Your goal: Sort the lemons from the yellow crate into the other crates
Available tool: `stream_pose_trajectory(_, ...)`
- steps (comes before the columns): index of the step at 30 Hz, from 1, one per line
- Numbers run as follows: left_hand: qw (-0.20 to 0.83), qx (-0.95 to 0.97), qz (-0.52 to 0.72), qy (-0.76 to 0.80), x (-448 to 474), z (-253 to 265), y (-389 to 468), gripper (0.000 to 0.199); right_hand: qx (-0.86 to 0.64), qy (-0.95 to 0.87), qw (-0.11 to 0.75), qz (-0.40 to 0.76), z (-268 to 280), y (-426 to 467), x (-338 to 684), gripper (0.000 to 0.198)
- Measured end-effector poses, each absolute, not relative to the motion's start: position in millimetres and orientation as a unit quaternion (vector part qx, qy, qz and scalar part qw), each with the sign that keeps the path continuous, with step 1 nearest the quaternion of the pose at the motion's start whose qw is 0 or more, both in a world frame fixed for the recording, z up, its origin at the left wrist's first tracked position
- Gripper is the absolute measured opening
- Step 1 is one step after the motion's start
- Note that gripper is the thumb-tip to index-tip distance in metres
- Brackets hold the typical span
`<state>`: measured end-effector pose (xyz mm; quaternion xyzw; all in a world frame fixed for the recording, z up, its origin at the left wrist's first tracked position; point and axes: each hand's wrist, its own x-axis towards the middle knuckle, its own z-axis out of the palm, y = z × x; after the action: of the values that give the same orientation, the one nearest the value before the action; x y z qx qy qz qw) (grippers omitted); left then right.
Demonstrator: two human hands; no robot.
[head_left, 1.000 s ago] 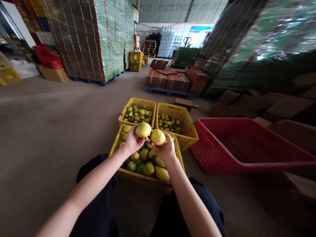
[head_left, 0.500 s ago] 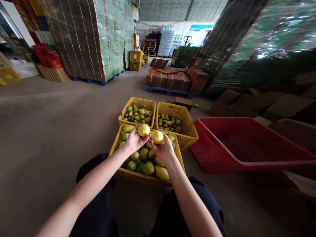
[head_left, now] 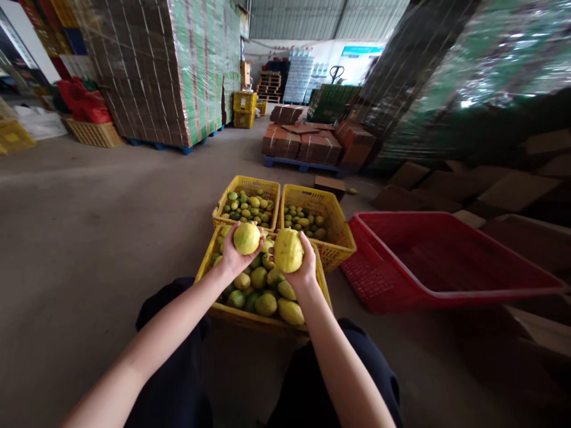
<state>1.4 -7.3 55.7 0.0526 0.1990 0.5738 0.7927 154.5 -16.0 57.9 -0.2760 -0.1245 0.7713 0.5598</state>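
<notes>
Over the near yellow crate (head_left: 259, 324), my left hand (head_left: 232, 257) is closed round a round yellow-green lemon (head_left: 247, 238). My right hand (head_left: 307, 267) grips a larger, ridged yellow lemon (head_left: 288, 251), fingers curled behind it. A small gap separates the two fruits. Below them, the near crate is full of large green and yellow lemons (head_left: 259, 277). Behind it stand a left yellow crate (head_left: 252, 181) and a right yellow crate (head_left: 338, 224), both with smaller lemons inside.
A red plastic crate (head_left: 388, 276) stands at the right, beside flattened cardboard (head_left: 513, 190). Farther back are a blue pallet with bundled cardboard (head_left: 319, 148) and a tall wrapped stack of boxes (head_left: 203, 77). Concrete floor (head_left: 111, 220) stretches to the left.
Both lemons have been turned in my hands and moved apart. The left one shifted left and slightly down; the right one is raised closer to me and shows its long side.
</notes>
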Motion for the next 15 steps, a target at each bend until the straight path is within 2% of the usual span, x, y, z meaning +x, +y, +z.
stream_pose_trajectory(5,0.782,0.121,0.58,0.192,-2,60,-14,0.019,-0.201,-0.191,0.539,0.795,52,-19,155,0.025)
stream_pose_trajectory(15,0.803,0.204,0.526,0.195,-3,61,-20,0.035,-0.233,-0.208,0.461,0.83,56,-30,156,0.031)
